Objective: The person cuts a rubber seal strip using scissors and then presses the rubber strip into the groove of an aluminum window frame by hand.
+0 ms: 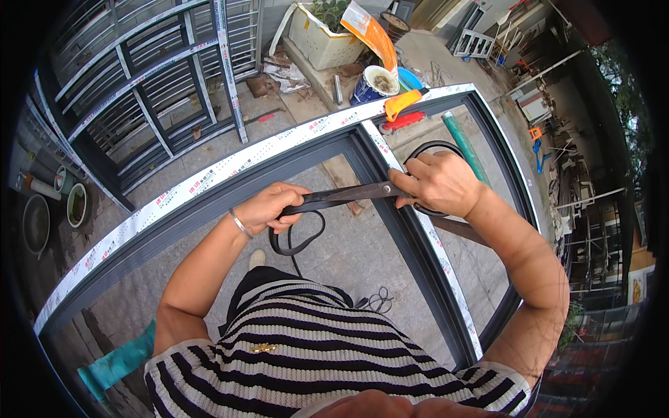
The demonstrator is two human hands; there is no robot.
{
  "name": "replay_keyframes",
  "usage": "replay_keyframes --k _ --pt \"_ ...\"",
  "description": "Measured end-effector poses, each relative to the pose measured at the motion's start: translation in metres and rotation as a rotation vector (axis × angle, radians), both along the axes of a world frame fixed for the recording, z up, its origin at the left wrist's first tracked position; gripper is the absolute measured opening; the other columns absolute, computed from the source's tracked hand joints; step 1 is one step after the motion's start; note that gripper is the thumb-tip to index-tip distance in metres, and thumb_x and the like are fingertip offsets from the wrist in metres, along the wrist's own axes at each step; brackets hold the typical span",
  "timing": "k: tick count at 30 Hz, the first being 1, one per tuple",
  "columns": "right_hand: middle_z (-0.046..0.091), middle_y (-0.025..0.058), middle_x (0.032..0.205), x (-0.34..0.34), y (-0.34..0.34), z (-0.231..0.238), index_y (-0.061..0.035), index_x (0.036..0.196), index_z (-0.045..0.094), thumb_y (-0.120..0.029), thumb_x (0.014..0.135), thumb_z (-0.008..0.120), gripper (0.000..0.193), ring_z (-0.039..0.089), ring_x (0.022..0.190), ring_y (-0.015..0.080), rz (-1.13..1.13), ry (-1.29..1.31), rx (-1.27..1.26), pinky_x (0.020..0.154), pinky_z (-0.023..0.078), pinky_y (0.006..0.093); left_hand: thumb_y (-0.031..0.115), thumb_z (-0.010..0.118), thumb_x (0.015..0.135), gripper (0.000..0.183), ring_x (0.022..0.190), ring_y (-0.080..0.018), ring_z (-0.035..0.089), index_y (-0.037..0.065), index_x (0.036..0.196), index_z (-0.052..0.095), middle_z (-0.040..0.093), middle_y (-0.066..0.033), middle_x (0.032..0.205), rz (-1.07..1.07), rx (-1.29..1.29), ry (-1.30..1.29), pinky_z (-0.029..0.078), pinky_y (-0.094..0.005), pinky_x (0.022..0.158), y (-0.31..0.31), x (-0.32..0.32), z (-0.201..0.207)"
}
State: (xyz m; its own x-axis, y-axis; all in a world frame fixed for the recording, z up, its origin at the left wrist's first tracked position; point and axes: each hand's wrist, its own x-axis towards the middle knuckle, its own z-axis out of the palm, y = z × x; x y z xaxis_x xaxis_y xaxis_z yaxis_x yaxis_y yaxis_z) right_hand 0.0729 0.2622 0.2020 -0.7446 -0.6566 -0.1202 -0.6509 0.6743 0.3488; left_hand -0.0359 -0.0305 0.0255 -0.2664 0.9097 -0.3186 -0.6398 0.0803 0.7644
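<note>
- Scissors (pixel 387 189): I have these between the two hands, the pivot just beside the right fingers, the dark blades pointing toward the left hand.
- Right hand (pixel 442 184): I see it curled around the scissors' handles; a black handle loop shows behind the knuckles.
- Left hand (pixel 268 207): I see its thumb and fingers pinching a black strip (pixel 293 251) near the blade tips. I cannot tell whether the blades touch the strip.
- The strip hangs in a loop just below the left hand, with a tail running down toward the body.
- Bracelet (pixel 240 224): a silver-coloured band around the left wrist.
- Large frame (pixel 209 182): dark, faced with printed white film; its long curved-looking side runs beyond both hands. A crossbar (pixel 398 223) passes below the right hand.
- Orange-yellow handle (pixel 403 106): on the frame edge beyond the right hand, with a red tool (pixel 404 122) just beside it.
- Green roll (pixel 463 146): just beyond the right wrist.
- Bucket (pixel 369 89) and planter box (pixel 324 42): farther out, ahead of the hands.
- Barred frames (pixel 143 87): well beyond the left hand, to its left.
- Striped top (pixel 300 327): nearer the body than both hands.
</note>
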Motion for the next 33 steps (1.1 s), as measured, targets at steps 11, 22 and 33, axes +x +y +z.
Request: replay_keyframes --k 11,22,33 --pt "0.055 0.0026 0.077 0.000 -0.001 0.005 -0.0133 0.103 0.066 -0.050 0.072 0.077 0.049 0.064 0.074 0.0225 -0.058 -0.049 -0.085 0.063 0.052 0.0379 0.006 0.039 0.095 0.042 0.038 -0.0061 0.032 -0.008 0.128 0.062 0.045 -0.0007 0.053 0.005 -0.017 0.028 0.027 -0.0258 0.037 0.000 0.001 0.001" --pt "0.057 0.0025 0.078 -0.002 -0.006 0.004 -0.0131 0.103 0.065 -0.049 0.075 0.075 0.047 0.065 0.073 0.0216 -0.042 -0.053 -0.047 0.061 0.052 0.0372 0.009 0.042 0.098 0.045 0.040 -0.0049 0.033 -0.008 0.136 0.058 0.046 0.0007 0.056 -0.004 -0.019 0.041 0.027 -0.0233 0.037 -0.003 0.002 -0.006" --pt "0.058 0.0035 0.077 0.002 -0.006 -0.002 -0.0117 0.101 0.063 -0.046 0.078 0.076 0.043 0.067 0.071 0.0227 -0.058 -0.114 -0.015 0.060 0.052 0.0371 0.008 0.039 0.096 0.045 0.039 -0.0063 0.032 -0.008 0.133 0.059 0.046 -0.0008 0.055 0.011 -0.036 0.013 0.027 -0.0254 0.037 -0.003 0.004 -0.008"
